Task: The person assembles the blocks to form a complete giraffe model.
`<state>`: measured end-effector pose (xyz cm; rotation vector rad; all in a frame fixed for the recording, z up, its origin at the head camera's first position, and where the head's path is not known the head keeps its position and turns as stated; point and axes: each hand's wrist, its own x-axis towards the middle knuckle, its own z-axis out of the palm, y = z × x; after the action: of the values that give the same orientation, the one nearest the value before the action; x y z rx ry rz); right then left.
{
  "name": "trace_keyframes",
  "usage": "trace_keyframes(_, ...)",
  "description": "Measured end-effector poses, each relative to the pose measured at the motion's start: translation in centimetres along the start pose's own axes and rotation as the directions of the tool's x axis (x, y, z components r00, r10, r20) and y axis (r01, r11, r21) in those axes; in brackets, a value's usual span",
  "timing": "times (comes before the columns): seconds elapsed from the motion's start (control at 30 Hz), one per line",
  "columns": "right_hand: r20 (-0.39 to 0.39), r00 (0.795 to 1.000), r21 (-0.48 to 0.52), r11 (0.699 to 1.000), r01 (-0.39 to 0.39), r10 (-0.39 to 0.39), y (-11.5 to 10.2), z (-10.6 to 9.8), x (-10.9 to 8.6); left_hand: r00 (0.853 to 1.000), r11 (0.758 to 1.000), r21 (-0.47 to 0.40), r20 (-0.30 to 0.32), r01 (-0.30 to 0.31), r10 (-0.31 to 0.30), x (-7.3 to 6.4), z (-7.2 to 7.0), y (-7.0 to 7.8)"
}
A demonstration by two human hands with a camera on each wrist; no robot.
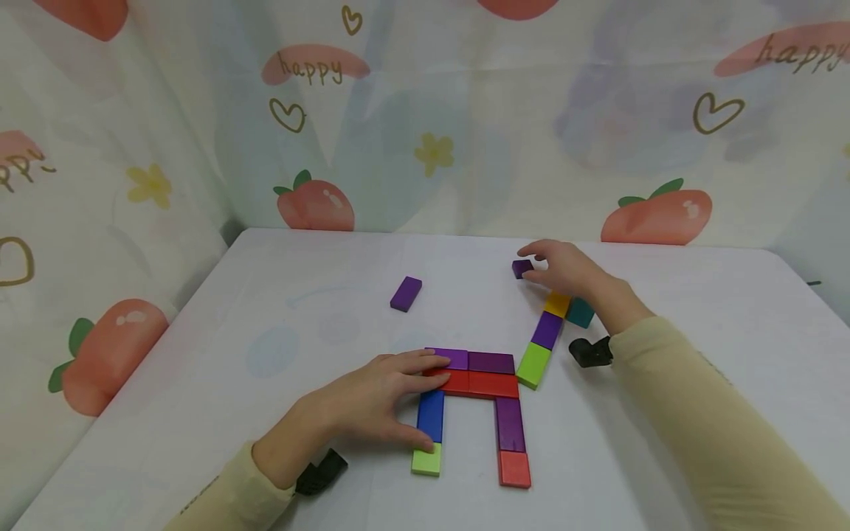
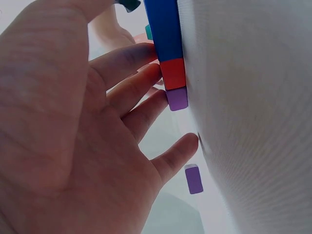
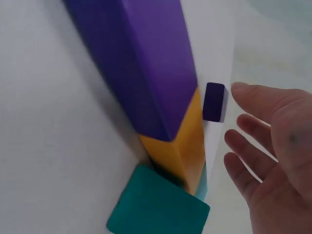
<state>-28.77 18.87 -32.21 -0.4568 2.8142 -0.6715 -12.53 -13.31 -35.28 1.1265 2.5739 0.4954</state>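
Observation:
In the head view my left hand (image 1: 378, 394) lies over a layout of flat blocks with its fingers spread. Its fingertips rest at a purple block (image 1: 454, 359) and a red block (image 1: 458, 383), while the thumb touches the lime green block (image 1: 426, 462) below a blue block (image 1: 431, 417). My right hand (image 1: 564, 267) is at the back right, thumb and fingers apart, close beside a small dark purple block (image 1: 522, 268). The right wrist view shows that dark block (image 3: 213, 102) just off the thumb tip; whether they touch I cannot tell.
A slanting row includes a lime block (image 1: 533, 366), a purple block (image 1: 547, 330) and a yellow block (image 1: 557, 304), with a teal block (image 1: 580, 313) beside it. A lone purple block (image 1: 406, 293) lies further back. Printed cloth (image 1: 478, 133) hangs behind the white table (image 1: 299, 265).

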Motion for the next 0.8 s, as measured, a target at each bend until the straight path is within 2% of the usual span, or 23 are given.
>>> trace_keyframes(0.33, 0.005, 1.000, -0.074, 0.997, 0.028, -0.027, 0.0, 0.9, 0.6, 1.000, 1.000, 0.003, 0.003, 0.004, -0.004, 0.0, 0.0, 0.0)
trace_keyframes(0.6, -0.039, 0.999, -0.062, 0.997, 0.036, -0.038, -0.2, 1.1, 0.5, 1.000, 1.000, 0.001, -0.003, 0.003, -0.003, 0.0, 0.0, -0.1)
trace_keyframes(0.8, -0.101, 0.994, -0.038, 0.999, 0.038, -0.041, 0.0, 0.0, 0.1, 1.000, 1.000, 0.003, -0.009, -0.008, 0.008, 0.0, 0.1, -0.1)
